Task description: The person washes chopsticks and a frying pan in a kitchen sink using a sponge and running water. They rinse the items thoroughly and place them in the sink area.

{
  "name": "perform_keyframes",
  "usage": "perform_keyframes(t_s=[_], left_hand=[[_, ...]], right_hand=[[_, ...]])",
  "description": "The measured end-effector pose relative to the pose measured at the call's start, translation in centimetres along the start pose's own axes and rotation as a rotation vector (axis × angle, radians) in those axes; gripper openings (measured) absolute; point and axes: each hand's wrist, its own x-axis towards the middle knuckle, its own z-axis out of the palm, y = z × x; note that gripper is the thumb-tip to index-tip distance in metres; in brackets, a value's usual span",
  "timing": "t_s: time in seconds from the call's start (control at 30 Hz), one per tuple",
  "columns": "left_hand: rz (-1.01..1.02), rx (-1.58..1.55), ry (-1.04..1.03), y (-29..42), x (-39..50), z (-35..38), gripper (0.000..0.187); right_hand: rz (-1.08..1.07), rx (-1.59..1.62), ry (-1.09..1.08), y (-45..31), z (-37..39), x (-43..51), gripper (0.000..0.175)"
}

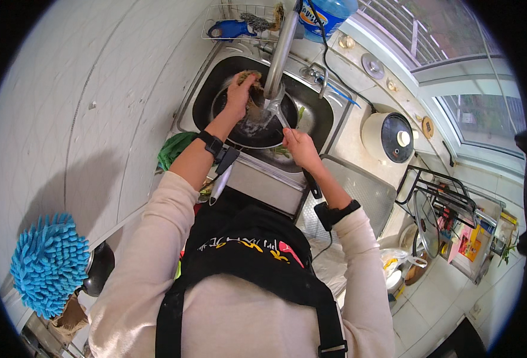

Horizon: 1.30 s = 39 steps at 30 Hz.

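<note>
My left hand (239,96) grips a brown fibrous scrubber (249,77) over the left part of a dark round pan (257,129), which lies in the sink (201,98). My right hand (300,147) is closed on the handle of a metal utensil (278,109), its head under the faucet (281,53) in the running water. What kind of utensil it is, I cannot tell. Foamy water stands in the pan. A black handle (312,183) sticks out below my right wrist. Green vegetable scraps (282,152) lie in the sink beside the pan.
A wire rack (227,38) with scrubbers stands behind the sink, next to a blue plastic bottle (324,20). To the right are a metal drainboard (357,192), a cream electric cooker (388,136) and a black rack (442,192). A green cloth (174,150) lies at the sink's left edge.
</note>
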Motion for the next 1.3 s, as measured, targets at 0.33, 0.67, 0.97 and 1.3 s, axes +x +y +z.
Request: perform_keyframes(t_s=[0.33,0.67,0.97,1.3], left_hand=[[0.012,-0.210,0.020,-0.3,-3.7,3.0,0.034],[0.826,0.854,-0.154,1.0,-3.7,3.5,0.049],[0.877,1.036,-0.156,0.9,-4.6,3.8,0.033],[0.171,0.651,0.213,-0.1,-1.4,1.6,0.046]], right_hand=[[0.123,0.281,0.058,-0.1,2.6,1.4,0.052],[0.604,0.948,-0.368,-5.2,0.7,-1.0,0.048],[0.543,0.936,-0.358,-5.1,0.7,0.0,0.046],[0.465,0.915,-0.344,-3.8,2.2,-0.4,0.047]])
